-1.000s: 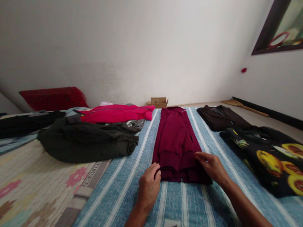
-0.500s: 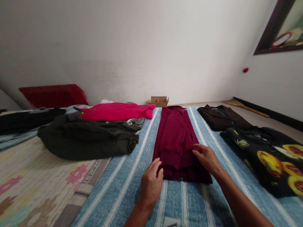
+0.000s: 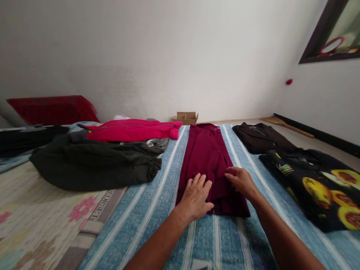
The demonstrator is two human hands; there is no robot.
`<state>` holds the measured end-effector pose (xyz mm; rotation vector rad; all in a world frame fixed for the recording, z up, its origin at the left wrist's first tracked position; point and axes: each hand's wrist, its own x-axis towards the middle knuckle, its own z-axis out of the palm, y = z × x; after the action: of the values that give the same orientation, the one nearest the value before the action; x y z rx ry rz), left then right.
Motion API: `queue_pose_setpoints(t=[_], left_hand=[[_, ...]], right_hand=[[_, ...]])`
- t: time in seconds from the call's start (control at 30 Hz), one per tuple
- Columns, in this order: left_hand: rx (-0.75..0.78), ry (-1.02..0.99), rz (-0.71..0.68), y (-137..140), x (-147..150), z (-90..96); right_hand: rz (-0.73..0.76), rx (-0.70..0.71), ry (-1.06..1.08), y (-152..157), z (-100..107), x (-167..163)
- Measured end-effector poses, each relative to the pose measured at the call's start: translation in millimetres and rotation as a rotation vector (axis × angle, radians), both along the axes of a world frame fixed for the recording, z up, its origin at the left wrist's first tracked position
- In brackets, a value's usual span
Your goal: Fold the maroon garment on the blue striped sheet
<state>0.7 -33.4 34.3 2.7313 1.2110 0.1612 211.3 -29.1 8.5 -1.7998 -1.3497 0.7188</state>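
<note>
A maroon jacket (image 3: 203, 150) lies folded into a long strip on the striped blue bed cover (image 3: 157, 202), its sleeves laid lengthwise along the body. My left hand (image 3: 197, 197) rests on the lower left part of the jacket, palm down with its fingers spread. At the right side of the cloth, my right hand (image 3: 242, 183) has thumb and fingertips closed on the jacket's edge. Part of the sleeve cuff is hidden beneath my left hand.
On the left lie a dark green garment (image 3: 95, 165), a bright pink zip jacket (image 3: 135, 130) and black clothing (image 3: 30, 139). A brown folded garment (image 3: 261, 138) and a black fruit-print shirt (image 3: 312, 183) lie on the right. A cardboard box (image 3: 185, 118) stands by the wall.
My left hand has moved from the jacket's left edge rightward onto its top, fingers now spread. My right hand has shifted slightly left and up along the right edge.
</note>
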Motion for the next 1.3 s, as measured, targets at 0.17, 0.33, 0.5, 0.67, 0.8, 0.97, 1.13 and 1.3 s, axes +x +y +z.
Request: queue_pose_setpoints(t=[0.17, 0.33, 0.5, 0.67, 0.8, 0.97, 1.13, 1.3], left_hand=[[-0.005, 0.067, -0.008, 6.2, 8.9, 1.2], [0.02, 0.056, -0.043, 13.7, 11.7, 7.4], [0.018, 0.019, -0.048, 17.8, 12.5, 12.3], [0.025, 0.007, 0.001, 20.8, 14.5, 12.8], [0.024, 0.013, 0.086, 32.9, 11.8, 14.3], [-0.019, -0.176, 0.133, 50.0, 2.6, 13.9], [0.024, -0.289, 0.181, 52.4, -0.3, 8.4], [0.13, -0.35, 0.179, 49.0, 2.0, 12.2]], right_hand=[[0.016, -0.035, 0.26, 1.4, 5.6, -1.2], [0.012, 0.02, 0.592, 1.5, 0.8, 0.7], [0.042, 0.096, 0.809, -1.5, -4.8, 4.1], [0.105, 0.147, 0.835, -3.5, -2.5, 0.6], [0.202, 0.152, 0.713, -6.3, 1.0, -3.4], [0.36, 0.149, 0.526, -8.7, -2.9, -7.8], [0.497, 0.225, 0.158, -5.8, -9.7, -18.6], [0.587, 0.328, -0.433, -5.8, -6.1, -31.7]])
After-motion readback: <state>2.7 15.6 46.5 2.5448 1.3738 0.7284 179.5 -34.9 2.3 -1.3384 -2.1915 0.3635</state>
